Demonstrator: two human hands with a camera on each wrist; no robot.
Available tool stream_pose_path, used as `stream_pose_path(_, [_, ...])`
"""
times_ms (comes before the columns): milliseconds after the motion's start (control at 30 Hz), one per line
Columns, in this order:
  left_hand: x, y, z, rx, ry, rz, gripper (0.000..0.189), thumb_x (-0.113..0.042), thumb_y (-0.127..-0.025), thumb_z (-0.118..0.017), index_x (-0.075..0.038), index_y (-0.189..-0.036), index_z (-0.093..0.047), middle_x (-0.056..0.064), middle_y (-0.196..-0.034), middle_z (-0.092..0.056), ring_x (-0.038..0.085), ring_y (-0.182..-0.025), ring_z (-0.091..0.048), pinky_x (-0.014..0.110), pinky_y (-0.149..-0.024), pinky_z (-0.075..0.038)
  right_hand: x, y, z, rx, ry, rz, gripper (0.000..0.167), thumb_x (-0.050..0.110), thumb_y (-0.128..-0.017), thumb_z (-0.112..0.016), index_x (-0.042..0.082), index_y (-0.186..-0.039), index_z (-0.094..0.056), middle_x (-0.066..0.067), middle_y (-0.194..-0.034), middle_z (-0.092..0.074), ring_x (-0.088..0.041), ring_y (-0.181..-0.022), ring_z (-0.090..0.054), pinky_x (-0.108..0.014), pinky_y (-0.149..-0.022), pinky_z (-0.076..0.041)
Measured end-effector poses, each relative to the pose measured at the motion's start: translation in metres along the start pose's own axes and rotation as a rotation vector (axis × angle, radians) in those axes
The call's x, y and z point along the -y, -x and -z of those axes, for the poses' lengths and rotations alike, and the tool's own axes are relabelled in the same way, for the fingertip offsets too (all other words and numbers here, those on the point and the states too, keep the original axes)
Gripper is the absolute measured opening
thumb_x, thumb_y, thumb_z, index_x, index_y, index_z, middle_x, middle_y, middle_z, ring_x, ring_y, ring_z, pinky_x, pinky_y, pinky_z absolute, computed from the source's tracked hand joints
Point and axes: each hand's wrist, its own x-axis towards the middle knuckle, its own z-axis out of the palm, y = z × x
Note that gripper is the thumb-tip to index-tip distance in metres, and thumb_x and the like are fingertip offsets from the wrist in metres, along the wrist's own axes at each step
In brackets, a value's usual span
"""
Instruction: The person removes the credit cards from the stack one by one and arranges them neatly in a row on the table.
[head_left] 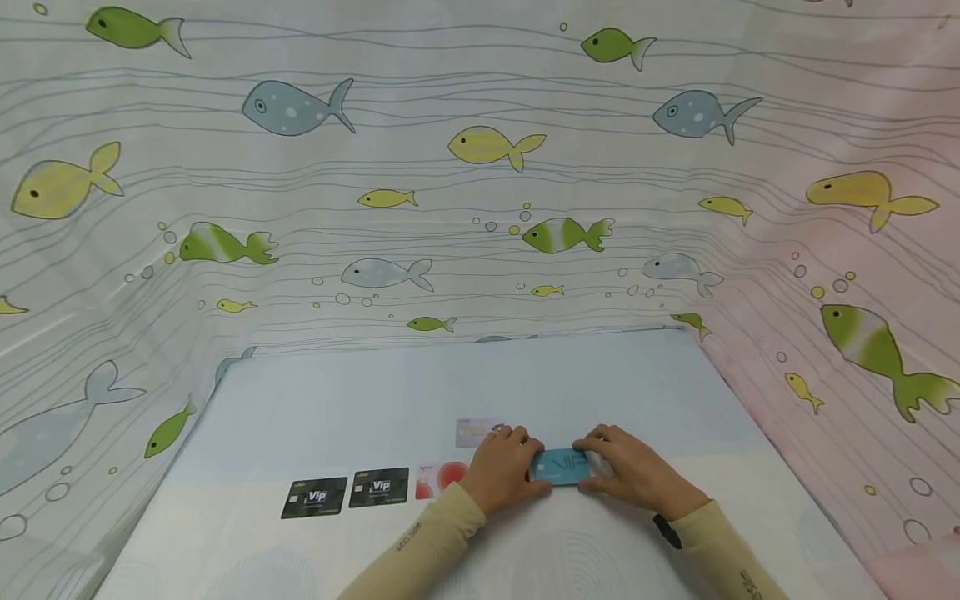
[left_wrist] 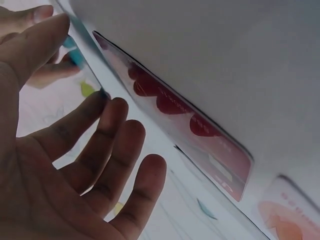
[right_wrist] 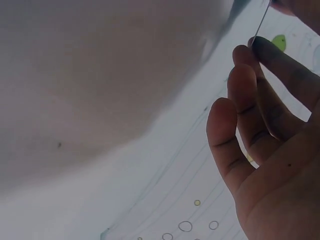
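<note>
A blue card (head_left: 562, 468) with large "VIP" lettering is held between the two hands in the head view. My left hand (head_left: 504, 471) pinches its left end between thumb and fingertips. At the opposite end, the right hand (head_left: 637, 471) pinches it the same way. The left wrist view shows a teal bit of the card (left_wrist: 76, 56) beyond the left thumb; the other left fingers are loosely bent. From the right wrist, the card is a thin edge-on line (right_wrist: 260, 25) between thumb and index finger.
Two black Vip cards (head_left: 314, 497) (head_left: 378, 487) lie left on the white table (head_left: 337, 400). A pink card with red circles (head_left: 438, 481) is partly behind the left hand. Farther back lies a pale lilac card (head_left: 474, 432). A fish-patterned curtain (head_left: 465, 242) surrounds the table.
</note>
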Motion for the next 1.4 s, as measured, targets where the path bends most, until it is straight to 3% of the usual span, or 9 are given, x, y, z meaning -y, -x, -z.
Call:
stream_pose_path(600, [-0.0007, -0.0016, -0.0003, 0.103, 0.033, 0.055, 0.049, -0.053, -0.085, -0.076, -0.018, -0.12, -0.071, 0.0, -0.106, -0.064, 0.016, -0.094, -0.059, 0.033, -0.087, -0.052, -0.0066, -0.0029, -0.0066, 0.069, -0.054, -0.058, 0.057, 0.044, -0.084, -0.081, 0.015, -0.131, -0.066, 0.003, -0.12, -0.06, -0.014, -0.107, -0.058, -0.041, -0.09, -0.053])
stream_pose_path(1400, [-0.0007, -0.0003, -0.0014, 0.107, 0.026, 0.055, 0.05, -0.053, -0.086, -0.075, -0.018, -0.121, -0.071, 0.001, -0.108, -0.064, 0.018, -0.096, -0.059, 0.035, -0.088, -0.053, -0.0035, -0.0025, -0.0076, 0.066, -0.049, -0.082, 0.055, 0.042, -0.084, -0.083, 0.017, -0.13, -0.066, 0.004, -0.12, -0.058, -0.014, -0.11, -0.057, -0.043, -0.094, -0.052])
